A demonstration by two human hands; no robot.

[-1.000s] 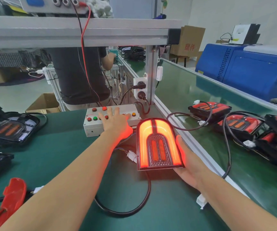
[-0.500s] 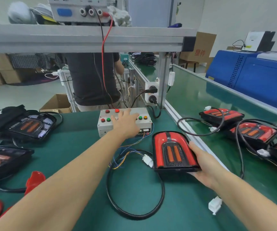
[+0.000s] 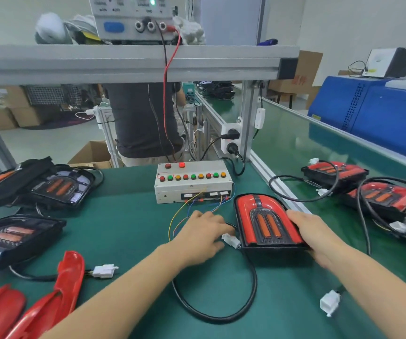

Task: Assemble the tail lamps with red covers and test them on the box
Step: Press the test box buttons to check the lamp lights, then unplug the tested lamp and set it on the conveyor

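The left hand (image 3: pixel 203 234) has come off the test box (image 3: pixel 193 181) – its curled fingers now pinch the white connector (image 3: pixel 231 240) beside the tail lamp (image 3: pixel 266 222). The right hand (image 3: pixel 315 234) still grips the lamp's right edge on the tabletop (image 3: pixel 123 231) – unlit now.

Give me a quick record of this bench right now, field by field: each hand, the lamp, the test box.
left hand: at the white plug beside the lamp; grip unclear
right hand: holding the lamp's right edge
tail lamp: red cover on, flat on the green mat, unlit
test box: behind the lamp, untouched, coloured wires leading out
loose red covers: near left
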